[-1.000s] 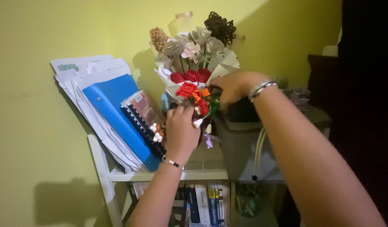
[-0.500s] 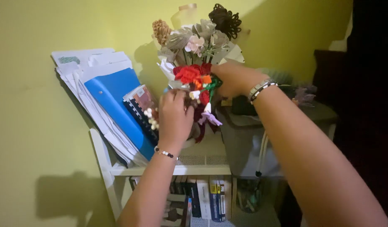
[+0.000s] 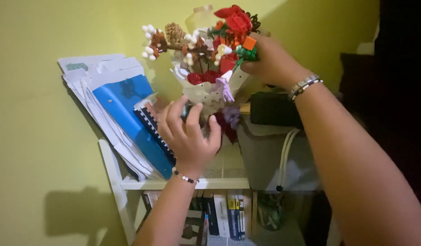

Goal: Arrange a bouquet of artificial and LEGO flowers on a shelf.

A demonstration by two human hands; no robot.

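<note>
The right hand (image 3: 272,64), in the upper middle of the frame, has its grip clamped on the green stems of a toy brick flower bunch (image 3: 228,34). The bunch stands roughly upright, its long axis tilted a little, red blooms pointing toward the top edge and a side sprig with white buds (image 3: 149,43) reaching to the upper left. It is held in front of a white paper-wrapped bouquet (image 3: 206,89) that leans against the yellow-green wall (image 3: 46,136).

The left hand (image 3: 187,136), at the centre, has its fingers spread apart and curled around a dark vase (image 3: 226,123) below the bouquet; whether they press it I cannot tell.

To the left, a blue folder (image 3: 124,109) leans slanted, with white papers (image 3: 92,73) behind it and a spiral-bound booklet (image 3: 151,120) with a pinkish cover in front. All stand on a white mesh shelf (image 3: 219,175). A grey bin (image 3: 265,155) sits at centre right, and upright books (image 3: 224,216) show on the lower shelf.
</note>
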